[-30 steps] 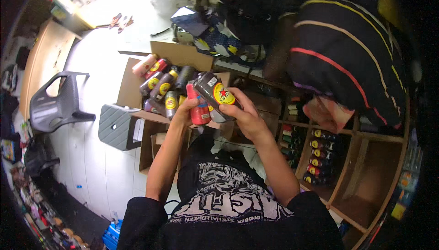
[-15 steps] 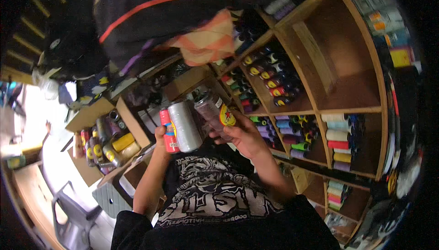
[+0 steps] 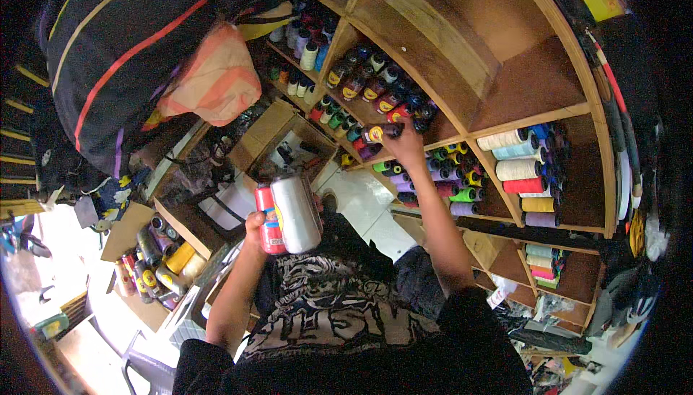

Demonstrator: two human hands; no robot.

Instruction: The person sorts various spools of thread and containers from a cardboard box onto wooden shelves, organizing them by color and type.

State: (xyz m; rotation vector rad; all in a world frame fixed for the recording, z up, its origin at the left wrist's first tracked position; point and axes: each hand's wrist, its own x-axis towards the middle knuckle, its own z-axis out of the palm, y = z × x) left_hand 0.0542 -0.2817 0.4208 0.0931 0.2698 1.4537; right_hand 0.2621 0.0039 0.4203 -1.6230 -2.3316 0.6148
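While your left fingers [image 3: 254, 221] clasp a red spool [image 3: 269, 223] and glossy silver cylinder [image 3: 296, 214], your right fingers [image 3: 406, 126] hold a dark yellow-labelled spool [image 3: 378, 133].

Narrow spool [image 3: 265, 201]: red, blue patch on side. Wide spool [image 3: 298, 214]: silver-grey, yellow sliver at one edge. Small spool [image 3: 375, 134]: dark, yellow label. Shelf [image 3: 530, 34]: brown wood tone. Stacked spools [image 3: 518, 170]: cream, pale blue, red, yellow, purple. Draped cloth [image 3: 119, 52]: black; red, tan, yellow and purple stripes. Fabric [image 3: 216, 70] beside it: peach with orange bands. Shirt [image 3: 346, 323]: black, whitish print.
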